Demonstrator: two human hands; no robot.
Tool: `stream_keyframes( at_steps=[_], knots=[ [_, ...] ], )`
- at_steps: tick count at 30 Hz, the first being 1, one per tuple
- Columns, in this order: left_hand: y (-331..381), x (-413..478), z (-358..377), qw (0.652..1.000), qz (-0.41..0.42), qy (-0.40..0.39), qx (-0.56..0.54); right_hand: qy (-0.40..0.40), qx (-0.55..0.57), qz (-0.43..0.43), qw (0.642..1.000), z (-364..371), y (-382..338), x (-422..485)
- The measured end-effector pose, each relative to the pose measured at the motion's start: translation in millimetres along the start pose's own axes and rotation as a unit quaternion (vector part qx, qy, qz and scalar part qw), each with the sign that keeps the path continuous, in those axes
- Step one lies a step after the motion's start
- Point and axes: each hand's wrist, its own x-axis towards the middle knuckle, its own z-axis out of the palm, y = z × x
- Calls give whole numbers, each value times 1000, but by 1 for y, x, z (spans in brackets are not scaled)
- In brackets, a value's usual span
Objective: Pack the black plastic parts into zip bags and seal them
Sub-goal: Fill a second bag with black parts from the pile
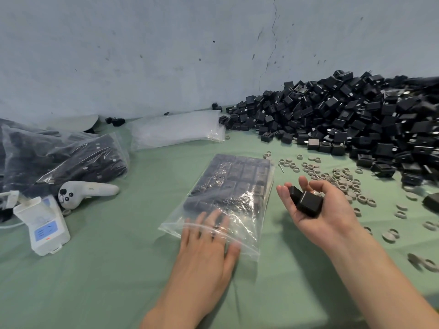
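Neatly, black parts [237, 176] in zip bag [247, 225]

The green table [95, 293] lies open to reach at its near left corner. A heap of black parts [356, 124] fills the far right corner, grey rings [344, 184] litter the right side, and packed bags [71, 160] crowd the left edge.

The parts pile [356, 119] ran blurred off the right edge; filled bags [47, 157] were cut off at left.

No legible text — blue label [46, 232] on white box [35, 211] only a blur
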Motion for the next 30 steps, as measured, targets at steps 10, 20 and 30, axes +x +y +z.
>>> stream_keyframes(
  at_steps=[10, 20, 30],
  knots=[
    [-3, 4, 3, 999, 13, 7, -35, -6, -19, -3, 1000, 0, 3, -1],
    [3, -4, -6, 999, 26, 25, -34, -17, -30, -7, 999, 4, 9, 3],
    [4, -12, -19, 981, 62, 163, -80, -90, -83, -15, 992, 8, 14, -6]
  ],
)
